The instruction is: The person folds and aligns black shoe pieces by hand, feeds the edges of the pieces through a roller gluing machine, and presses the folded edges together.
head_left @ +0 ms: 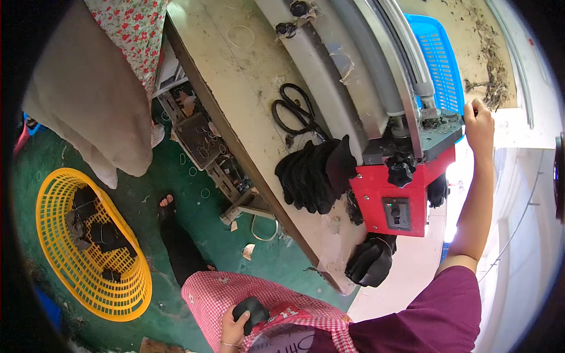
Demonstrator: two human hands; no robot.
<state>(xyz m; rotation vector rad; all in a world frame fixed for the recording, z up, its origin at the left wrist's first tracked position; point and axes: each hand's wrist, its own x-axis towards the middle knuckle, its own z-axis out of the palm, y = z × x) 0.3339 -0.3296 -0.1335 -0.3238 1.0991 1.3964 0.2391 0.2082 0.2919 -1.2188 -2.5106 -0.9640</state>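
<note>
My left hand (231,330) is low in front of the checked apron, its thumb and fingers closed on a small black fabric bundle (251,313). Far to the right, my right arm is stretched out. My right hand (479,120) is curled at the grey end plate (442,136) of a long machine with metal bars; what its fingers hold, if anything, is hidden. Below that plate is a red housing (388,203) with a switch. A row of folded black fabric pieces (312,176) lies beside it, and another black bundle (372,259) sits at the table corner.
Black-handled scissors (297,112) rest on the worn table (235,65). Behind the machine stands a blue basket (438,59). A yellow basket (138,288) with dark fabric pieces is on the green floor at left, near a grey cloth-covered heap (88,88). Loose bands litter the floor.
</note>
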